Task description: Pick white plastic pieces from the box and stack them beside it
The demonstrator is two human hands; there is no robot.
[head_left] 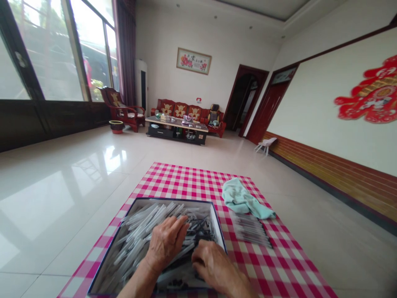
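Observation:
A shallow dark-blue-rimmed box (pixel 219 225) holds a heap of slim translucent plastic tubes (pixel 139 227), with thin black pieces (pixel 203 225) towards its right side. Over the middle of the heap is my left hand (pixel 169 238), its fingers bent and close together; whatever lies in them is hidden. My right hand (pixel 212 263) curls at the box's right side, thumb and fingers closed low among the pieces, and its grip is hidden too. Right of the box, a row of slim clear sticks with dark ends (pixel 252 229) lies side by side, somewhat blurred.
A pink-and-white checked cloth (pixel 182 178) covers the table. A crumpled mint-green cloth (pixel 243 198) lies behind the row of sticks. Across the tiled floor stand a low table (pixel 175 134), a wooden sofa (pixel 180 108), a wooden armchair (pixel 124 109) and a small white stool (pixel 266 145).

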